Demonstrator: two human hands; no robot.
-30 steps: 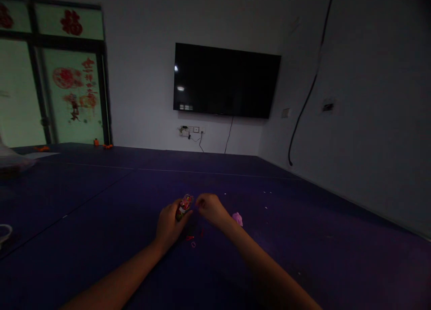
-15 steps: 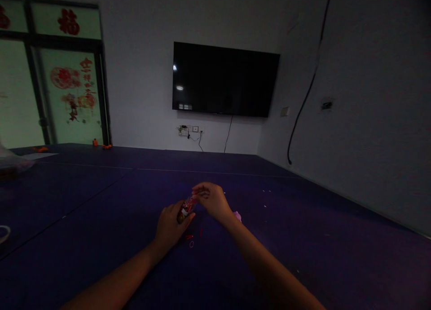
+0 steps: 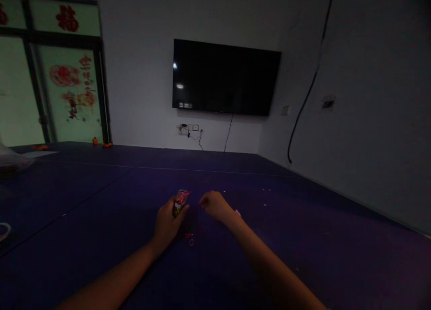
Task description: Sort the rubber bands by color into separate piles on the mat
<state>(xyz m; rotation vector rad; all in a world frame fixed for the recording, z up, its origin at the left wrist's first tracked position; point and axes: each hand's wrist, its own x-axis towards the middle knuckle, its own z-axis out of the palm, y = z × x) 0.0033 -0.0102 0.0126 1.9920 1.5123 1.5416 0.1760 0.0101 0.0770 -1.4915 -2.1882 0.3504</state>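
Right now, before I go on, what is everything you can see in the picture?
small packet: one, red and mixed colours, held upright in the left hand.
small loops: a few, red and pink, on the mat between the wrists; too small to tell more.
pink thing: one, mostly hidden behind the right wrist.
mat: one, dark purple, covering the floor.
television: one, black, on the far wall.
sockets: one cluster, white, below the television.
glass door: one, with red paper cuttings, far left.
left hand: closed round the packet.
right hand: beside the packet, fingers pinched; contents not visible.
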